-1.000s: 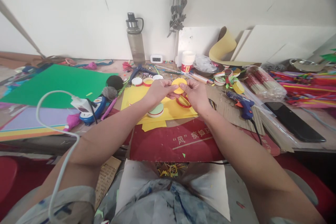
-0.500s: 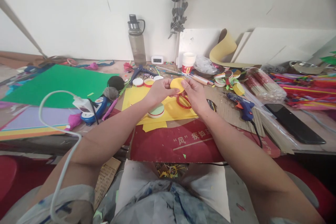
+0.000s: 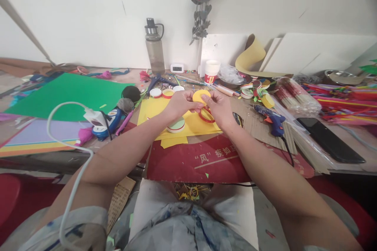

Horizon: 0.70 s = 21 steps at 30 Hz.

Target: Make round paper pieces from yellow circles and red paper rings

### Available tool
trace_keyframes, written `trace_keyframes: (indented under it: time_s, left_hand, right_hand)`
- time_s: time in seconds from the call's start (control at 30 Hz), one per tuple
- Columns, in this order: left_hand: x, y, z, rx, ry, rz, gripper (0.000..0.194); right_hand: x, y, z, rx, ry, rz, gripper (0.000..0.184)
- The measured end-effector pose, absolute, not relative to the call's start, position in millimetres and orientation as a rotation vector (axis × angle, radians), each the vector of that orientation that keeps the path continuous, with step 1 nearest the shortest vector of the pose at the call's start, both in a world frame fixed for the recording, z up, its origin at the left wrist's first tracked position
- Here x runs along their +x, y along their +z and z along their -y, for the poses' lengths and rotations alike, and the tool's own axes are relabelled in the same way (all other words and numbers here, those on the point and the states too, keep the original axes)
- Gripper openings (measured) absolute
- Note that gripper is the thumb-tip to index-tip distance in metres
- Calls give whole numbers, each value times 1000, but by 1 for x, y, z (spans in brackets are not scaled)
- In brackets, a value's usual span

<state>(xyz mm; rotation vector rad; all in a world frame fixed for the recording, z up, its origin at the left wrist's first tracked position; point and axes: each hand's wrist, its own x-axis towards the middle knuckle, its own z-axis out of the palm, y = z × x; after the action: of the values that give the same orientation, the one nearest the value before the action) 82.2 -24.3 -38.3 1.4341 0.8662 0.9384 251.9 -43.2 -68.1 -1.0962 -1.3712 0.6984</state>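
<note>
Between both hands I hold a yellow disc (image 3: 200, 95), raised over the yellow sheets (image 3: 157, 106). My left hand (image 3: 183, 103) pinches its left edge, while the thumb of my right hand (image 3: 217, 106) lies across its face from the right. Just below my right hand are red scissor handles (image 3: 207, 116); the blades are not visible. A light green round box with a red band (image 3: 176, 125) sits on the yellow paper under my left wrist. Behind my left hand stand a white-topped round box (image 3: 156, 93) and a yellow-topped one (image 3: 168, 93).
A red cardboard sheet (image 3: 176, 164) lines the table's front edge. At right lie a blue glue gun (image 3: 275, 123) and a black phone (image 3: 330, 139). A green sheet (image 3: 64, 96) and a blue power strip (image 3: 103, 131) are at left; a bottle (image 3: 154, 53) stands behind.
The yellow disc is tilted a little differently, and my right thumb has slid further over its face. Both hands keep hold of it; the other things stay in place.
</note>
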Motion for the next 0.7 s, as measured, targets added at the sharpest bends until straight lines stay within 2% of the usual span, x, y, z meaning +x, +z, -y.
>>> trace_keyframes:
  time_s: [0.33,0.6,0.7]
  left_hand:
    - [80,-43,23,1427,873,-756,39]
    - [73,-47,11,1534,742,-664,41]
    - [74,-44,15,1593,781,-741,36]
  right_hand:
    - [252,-73,40,-1108,750,1303,69]
    - [256,-79,33,-1090,659,1188,65]
    - [257,-77,35,-1110,692,1222,65]
